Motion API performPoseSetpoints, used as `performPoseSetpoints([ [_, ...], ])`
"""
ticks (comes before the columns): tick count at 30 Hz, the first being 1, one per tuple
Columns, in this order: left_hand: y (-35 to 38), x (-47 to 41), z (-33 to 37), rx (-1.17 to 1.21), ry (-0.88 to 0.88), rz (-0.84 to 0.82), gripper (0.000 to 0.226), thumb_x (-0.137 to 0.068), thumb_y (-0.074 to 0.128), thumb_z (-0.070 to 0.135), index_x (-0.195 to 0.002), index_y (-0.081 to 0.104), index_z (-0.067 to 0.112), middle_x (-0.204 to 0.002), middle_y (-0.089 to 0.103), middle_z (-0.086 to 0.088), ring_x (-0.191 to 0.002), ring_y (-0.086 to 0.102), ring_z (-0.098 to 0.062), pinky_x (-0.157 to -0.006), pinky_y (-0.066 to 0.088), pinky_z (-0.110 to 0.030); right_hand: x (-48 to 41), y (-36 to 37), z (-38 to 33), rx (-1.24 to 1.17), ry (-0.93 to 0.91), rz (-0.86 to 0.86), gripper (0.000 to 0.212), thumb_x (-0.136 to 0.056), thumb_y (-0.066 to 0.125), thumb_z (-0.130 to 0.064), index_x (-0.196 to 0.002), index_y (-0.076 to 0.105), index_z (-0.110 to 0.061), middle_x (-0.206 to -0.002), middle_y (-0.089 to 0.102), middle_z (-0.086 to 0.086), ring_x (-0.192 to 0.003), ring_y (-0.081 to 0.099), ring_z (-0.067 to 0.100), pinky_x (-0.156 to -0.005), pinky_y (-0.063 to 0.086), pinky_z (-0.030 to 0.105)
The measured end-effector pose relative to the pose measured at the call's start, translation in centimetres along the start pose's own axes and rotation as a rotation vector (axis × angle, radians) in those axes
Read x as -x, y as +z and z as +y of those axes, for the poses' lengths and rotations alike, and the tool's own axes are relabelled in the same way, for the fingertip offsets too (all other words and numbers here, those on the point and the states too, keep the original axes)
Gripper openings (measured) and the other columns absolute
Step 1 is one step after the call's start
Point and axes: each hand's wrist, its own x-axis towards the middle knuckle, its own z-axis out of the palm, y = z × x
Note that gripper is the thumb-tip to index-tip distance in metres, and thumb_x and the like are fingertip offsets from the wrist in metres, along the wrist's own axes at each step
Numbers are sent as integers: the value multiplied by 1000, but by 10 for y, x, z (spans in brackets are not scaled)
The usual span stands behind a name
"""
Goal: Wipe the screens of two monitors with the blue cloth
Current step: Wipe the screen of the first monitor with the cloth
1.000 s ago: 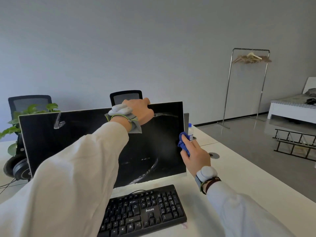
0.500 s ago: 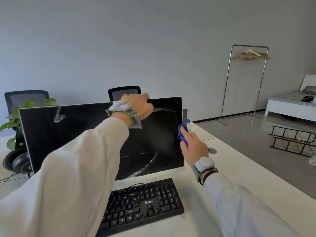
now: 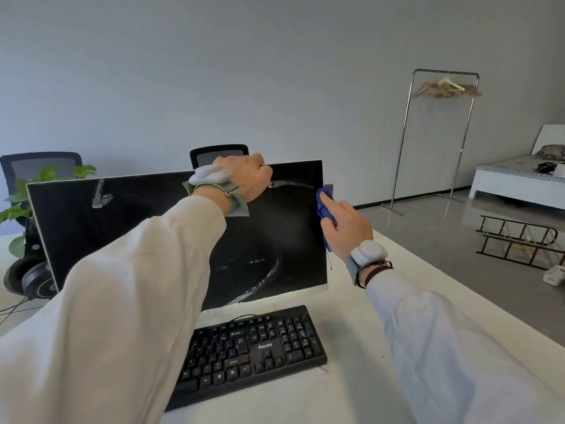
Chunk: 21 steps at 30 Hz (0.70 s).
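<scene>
While the plant (image 3: 46, 179) and headphones (image 3: 27, 276) sit at the far left of the desk (image 3: 360, 347), the monitor (image 3: 137, 224) stands centre, white smears streaking its dark screen. Left hand (image 3: 247, 175) is up top, fingers curled over the monitor's upper edge, gripping it. A black keyboard (image 3: 253, 350) lies below. Moving right, the blue cloth (image 3: 324, 206) is bunched against the screen's right edge, upper half, with the right hand (image 3: 348, 228) wrapped around it, pressing it to the glass. Far right stand a clothes rack (image 3: 440, 87) and a bed (image 3: 516, 182).
</scene>
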Motion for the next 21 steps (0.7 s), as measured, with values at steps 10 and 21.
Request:
performPoseSetpoints([
  [10, -5, 4, 3, -37, 25, 8, 38, -81, 22, 45, -94, 50, 22, -78, 60, -4, -72, 55, -27, -71, 41, -38, 90, 24, 25, 123, 84, -353, 61, -102, 40, -32, -157, 12, -33, -91, 58, -6, -68, 54, 11, -56, 36, 12],
  [21, -5, 8, 3, -51, 33, 22, 35, -85, 27, 41, -100, 52, 21, -84, 61, -3, -78, 55, -29, -75, 37, -39, 35, 10, 6, 101, 32, -164, 56, -101, 44, -29, -154, 27, -27, -84, 57, -5, -65, 53, 13, -61, 47, 22],
])
